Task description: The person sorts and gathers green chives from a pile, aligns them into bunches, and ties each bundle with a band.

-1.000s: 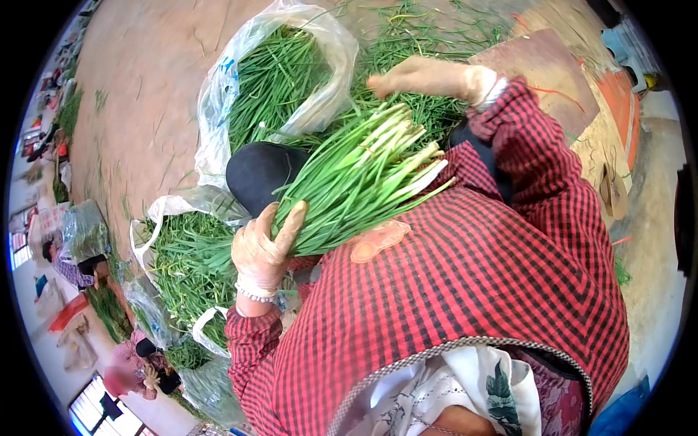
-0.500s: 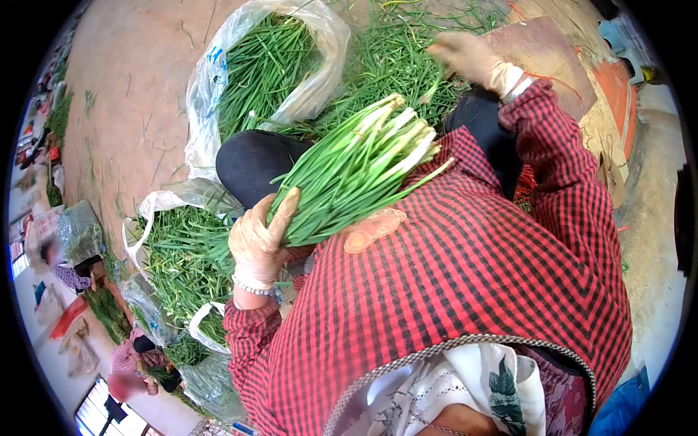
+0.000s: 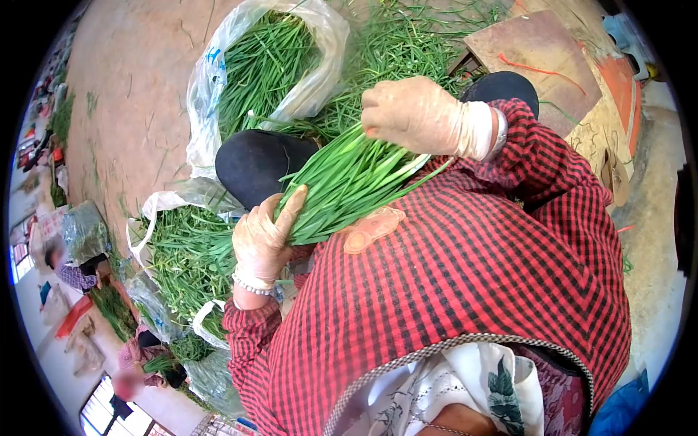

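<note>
Since the earlier frame, my right grip (image 3: 422, 112) has swung back from above the loose stalks (image 3: 396, 43) to the root end of the green bundle (image 3: 349, 185). Its fingers now curl down over the pale stem bases, hiding most of them; whether they pinch any stalk, I cannot tell. My left grip (image 3: 260, 243) has hardly moved, its thumb and fingers still closed around the leafy end. The bundle slants between both grips, its long, flat, glossy leaves fanned across my lap.

Both grips wear thin, creamy, wrinkled gloves. A string of round pearly beads (image 3: 253, 285) circles the left wrist, and a white cuff (image 3: 478, 129) wraps the right. Right of the left grip spreads red and black checked cloth (image 3: 451, 269), with a smooth orange patch (image 3: 371, 231) just beside the bundle.

Beyond the left grip, a crinkled, see-through bag (image 3: 327, 80) with blue print gapes around more leaves (image 3: 265, 62). Just left of that grip, a white-handled bag (image 3: 149, 218) holds tangled greens (image 3: 193, 261).

Beyond the right grip, a dark rounded knee (image 3: 502, 91) shows more fully than before. Past it lies a flat, scuffed brown board (image 3: 538, 47), crossed by a thin red strip (image 3: 542, 69).
</note>
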`<state>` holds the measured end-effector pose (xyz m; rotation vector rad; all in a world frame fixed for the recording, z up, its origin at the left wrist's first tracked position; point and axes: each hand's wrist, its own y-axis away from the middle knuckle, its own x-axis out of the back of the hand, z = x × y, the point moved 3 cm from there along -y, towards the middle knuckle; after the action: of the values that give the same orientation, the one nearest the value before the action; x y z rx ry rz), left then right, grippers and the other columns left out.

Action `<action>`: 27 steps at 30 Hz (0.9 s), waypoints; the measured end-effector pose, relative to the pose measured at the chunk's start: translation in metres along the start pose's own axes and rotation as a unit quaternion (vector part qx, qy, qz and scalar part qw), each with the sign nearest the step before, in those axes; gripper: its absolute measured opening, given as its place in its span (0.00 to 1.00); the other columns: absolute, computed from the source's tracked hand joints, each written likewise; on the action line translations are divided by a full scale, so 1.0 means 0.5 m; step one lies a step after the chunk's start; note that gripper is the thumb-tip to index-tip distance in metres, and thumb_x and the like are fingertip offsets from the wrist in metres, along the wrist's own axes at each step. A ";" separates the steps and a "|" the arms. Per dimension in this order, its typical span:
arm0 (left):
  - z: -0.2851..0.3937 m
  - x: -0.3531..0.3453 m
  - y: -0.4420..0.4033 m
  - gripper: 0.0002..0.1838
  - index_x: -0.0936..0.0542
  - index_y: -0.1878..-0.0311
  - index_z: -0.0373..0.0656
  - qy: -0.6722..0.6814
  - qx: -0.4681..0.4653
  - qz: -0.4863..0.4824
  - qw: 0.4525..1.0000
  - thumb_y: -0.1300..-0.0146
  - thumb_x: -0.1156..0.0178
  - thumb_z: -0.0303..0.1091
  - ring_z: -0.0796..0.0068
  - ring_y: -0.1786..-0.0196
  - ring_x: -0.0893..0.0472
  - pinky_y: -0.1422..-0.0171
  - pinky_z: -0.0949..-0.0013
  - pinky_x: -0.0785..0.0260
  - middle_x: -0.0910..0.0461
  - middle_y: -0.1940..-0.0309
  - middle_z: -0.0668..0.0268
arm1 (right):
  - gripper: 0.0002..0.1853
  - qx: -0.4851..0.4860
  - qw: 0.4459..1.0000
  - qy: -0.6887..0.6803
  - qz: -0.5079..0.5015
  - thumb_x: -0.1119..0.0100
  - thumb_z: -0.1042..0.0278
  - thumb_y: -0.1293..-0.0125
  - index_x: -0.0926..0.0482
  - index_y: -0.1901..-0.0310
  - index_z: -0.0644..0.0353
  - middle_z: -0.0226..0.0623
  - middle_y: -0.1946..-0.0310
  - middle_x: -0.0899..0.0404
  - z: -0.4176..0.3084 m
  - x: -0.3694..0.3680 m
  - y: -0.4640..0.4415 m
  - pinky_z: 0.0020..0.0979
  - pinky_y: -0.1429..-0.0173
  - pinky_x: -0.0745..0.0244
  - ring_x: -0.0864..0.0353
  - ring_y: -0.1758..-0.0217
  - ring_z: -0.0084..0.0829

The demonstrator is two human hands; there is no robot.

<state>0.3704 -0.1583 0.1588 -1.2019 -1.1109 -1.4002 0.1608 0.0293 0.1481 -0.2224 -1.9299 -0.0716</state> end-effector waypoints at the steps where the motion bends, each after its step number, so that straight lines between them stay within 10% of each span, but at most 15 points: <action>1: 0.000 -0.001 -0.001 0.45 0.29 0.35 0.62 0.014 0.015 -0.005 1.000 0.64 0.36 0.22 0.62 0.60 0.20 0.59 0.62 0.27 0.21 0.54 0.66 | 0.08 -0.004 0.999 0.031 0.025 0.47 0.63 0.36 0.22 0.65 0.56 0.35 0.64 0.24 0.013 -0.001 0.006 0.38 0.59 0.20 0.20 0.58 0.38; 5: -0.007 -0.010 -0.002 0.45 0.28 0.35 0.59 0.055 0.056 -0.013 0.997 0.64 0.35 0.22 0.61 0.58 0.19 0.58 0.62 0.27 0.20 0.56 0.66 | 0.06 -0.085 0.972 -0.138 0.170 0.42 0.70 0.37 0.25 0.62 0.61 0.37 0.67 0.26 0.092 0.029 0.054 0.32 0.58 0.27 0.23 0.63 0.34; 12: -0.019 -0.051 -0.010 0.46 0.38 0.28 0.53 0.343 0.191 0.078 0.917 0.54 0.34 0.23 0.62 0.51 0.18 0.47 0.66 0.25 0.20 0.50 0.60 | 0.17 -0.239 0.942 0.014 0.236 0.41 0.66 0.35 0.24 0.45 0.60 0.45 0.55 0.20 0.300 -0.028 0.136 0.30 0.44 0.27 0.21 0.50 0.35; 14: -0.021 -0.064 -0.017 0.43 0.39 0.29 0.44 0.601 0.245 0.098 0.755 0.53 0.40 0.16 0.70 0.45 0.21 0.41 0.70 0.29 0.22 0.45 0.60 | 0.21 -0.283 0.868 -0.360 0.191 0.42 0.62 0.34 0.26 0.41 0.59 0.49 0.51 0.21 0.256 -0.061 0.126 0.31 0.40 0.29 0.22 0.45 0.38; 19: -0.045 -0.083 -0.002 0.23 0.24 0.49 0.35 0.714 0.343 0.016 0.611 0.53 0.39 0.19 0.77 0.60 0.20 0.53 0.74 0.28 0.18 0.59 0.65 | 0.20 -0.321 0.905 -0.230 -0.161 0.44 0.59 0.34 0.23 0.46 0.63 0.45 0.56 0.18 0.235 -0.146 0.129 0.32 0.43 0.27 0.20 0.50 0.33; 23: -0.051 -0.107 0.009 0.22 0.23 0.52 0.34 0.792 0.328 -0.019 0.515 0.55 0.39 0.21 0.76 0.63 0.21 0.56 0.75 0.29 0.18 0.62 0.64 | 0.26 -0.283 0.861 -0.400 0.138 0.42 0.53 0.33 0.28 0.40 0.63 0.38 0.48 0.22 0.248 -0.105 0.116 0.28 0.43 0.27 0.23 0.49 0.26; 27: -0.015 -0.092 -0.005 0.23 0.23 0.51 0.33 0.802 0.338 -0.003 0.492 0.55 0.38 0.21 0.75 0.62 0.20 0.54 0.73 0.28 0.18 0.62 0.64 | 0.40 -0.291 0.893 -0.283 0.195 0.37 0.45 0.40 0.37 0.33 0.64 0.46 0.39 0.29 0.152 0.043 0.049 0.30 0.44 0.27 0.22 0.54 0.29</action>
<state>0.3698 -0.1607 0.1123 0.8240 -0.0833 -1.1390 0.0881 0.0678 0.1390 -1.1371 -2.3542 -0.3515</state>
